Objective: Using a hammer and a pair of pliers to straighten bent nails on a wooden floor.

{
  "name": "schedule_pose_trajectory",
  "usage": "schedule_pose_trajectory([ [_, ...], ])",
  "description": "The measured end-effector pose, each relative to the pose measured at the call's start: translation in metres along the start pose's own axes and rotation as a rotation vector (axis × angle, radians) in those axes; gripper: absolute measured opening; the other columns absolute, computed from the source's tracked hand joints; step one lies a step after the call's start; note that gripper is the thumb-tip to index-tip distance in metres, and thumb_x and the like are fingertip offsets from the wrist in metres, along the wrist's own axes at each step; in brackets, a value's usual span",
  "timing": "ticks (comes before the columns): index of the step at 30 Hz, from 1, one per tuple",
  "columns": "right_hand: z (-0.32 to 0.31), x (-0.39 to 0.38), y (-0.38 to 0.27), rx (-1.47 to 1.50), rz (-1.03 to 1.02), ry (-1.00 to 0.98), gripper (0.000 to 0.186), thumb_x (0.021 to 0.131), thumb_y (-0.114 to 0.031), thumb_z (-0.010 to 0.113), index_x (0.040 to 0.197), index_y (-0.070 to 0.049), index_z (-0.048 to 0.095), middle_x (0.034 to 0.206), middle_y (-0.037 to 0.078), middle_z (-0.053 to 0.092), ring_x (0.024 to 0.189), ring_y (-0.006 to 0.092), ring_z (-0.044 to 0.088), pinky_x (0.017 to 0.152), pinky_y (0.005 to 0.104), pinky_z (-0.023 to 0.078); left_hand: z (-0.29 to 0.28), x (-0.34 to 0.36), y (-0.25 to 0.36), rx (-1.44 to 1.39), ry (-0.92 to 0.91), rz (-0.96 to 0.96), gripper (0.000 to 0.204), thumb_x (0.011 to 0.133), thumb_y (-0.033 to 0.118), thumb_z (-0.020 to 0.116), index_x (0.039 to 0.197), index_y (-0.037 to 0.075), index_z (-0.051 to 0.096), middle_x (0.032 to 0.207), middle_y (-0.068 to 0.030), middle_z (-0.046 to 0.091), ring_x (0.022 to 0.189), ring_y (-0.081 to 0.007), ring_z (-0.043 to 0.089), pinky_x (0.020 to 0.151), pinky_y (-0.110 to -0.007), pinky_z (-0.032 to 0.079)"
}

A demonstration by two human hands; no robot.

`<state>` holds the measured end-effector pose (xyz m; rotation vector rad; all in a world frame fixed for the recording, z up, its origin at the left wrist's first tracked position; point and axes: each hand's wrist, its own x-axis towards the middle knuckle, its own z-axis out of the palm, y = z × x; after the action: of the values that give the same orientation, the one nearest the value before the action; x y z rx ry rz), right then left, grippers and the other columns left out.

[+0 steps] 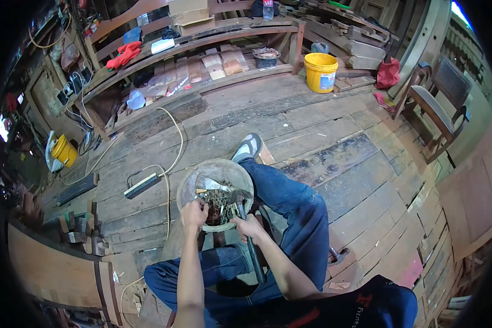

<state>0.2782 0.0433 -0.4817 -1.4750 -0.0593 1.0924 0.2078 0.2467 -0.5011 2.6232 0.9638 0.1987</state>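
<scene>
The person sits low, with a round grey bucket (187, 186) in front and its broad rim standing just beyond the bent legs in blue jeans (298, 210). Rusty nails (217, 209) lie heaped inside it, a pale flat piece (217, 185) on their far side. The right hand (247, 227) has its fingers wrapped firmly about a hammer (254, 258), at the near right edge of the bucket; the head hangs over the nails, and the black grip runs back toward the lap. The left hand (194, 213) is at the rim's near left, fingers curled almost closed over the edge; I cannot tell whether they pinch anything.

To the right, the jeans leg and a grey shoe (248, 147) stand close against the bucket, leaving little space on that side. To the left there is more room, though a power strip (142, 186) and its looping pale cable (181, 139) lie on the floorboards (229, 121). Ahead, a wide stretch of planks reaches to the long wooden tabletop (246, 24); a yellow bucket (320, 76) stands near its right end, well apart from both hands.
</scene>
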Motion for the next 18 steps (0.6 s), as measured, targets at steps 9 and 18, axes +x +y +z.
schedule_pose_trajectory([
  [9, 0.0005, 0.0028, 0.0012, -0.001, 0.007, 0.002, 0.042, 0.086, -0.022, 0.064, 0.054, -0.009, 0.041, 0.044, 0.004, 0.039, 0.032, 0.0161, 0.040, 0.032, 0.0332, 0.033, 0.0030, 0.0007, -0.0026, 0.003, 0.021, 0.005, 0.022, 0.080, 0.031, 0.069, 0.087, 0.010, 0.072, 0.080, -0.0187, 0.069, 0.079, -0.0355, 0.068, 0.076, -0.046, 0.053],
  [18, -0.0001, 0.0009, 0.0004, -0.006, 0.004, -0.008, 0.043, 0.086, -0.023, 0.064, 0.053, -0.008, 0.041, 0.044, 0.003, 0.038, 0.031, 0.0165, 0.040, 0.032, 0.0334, 0.034, 0.0012, 0.0008, -0.0011, 0.036, 0.012, 0.003, 0.022, 0.081, 0.031, 0.068, 0.088, 0.011, 0.072, 0.077, -0.0143, 0.070, 0.079, -0.0328, 0.068, 0.076, -0.045, 0.053],
])
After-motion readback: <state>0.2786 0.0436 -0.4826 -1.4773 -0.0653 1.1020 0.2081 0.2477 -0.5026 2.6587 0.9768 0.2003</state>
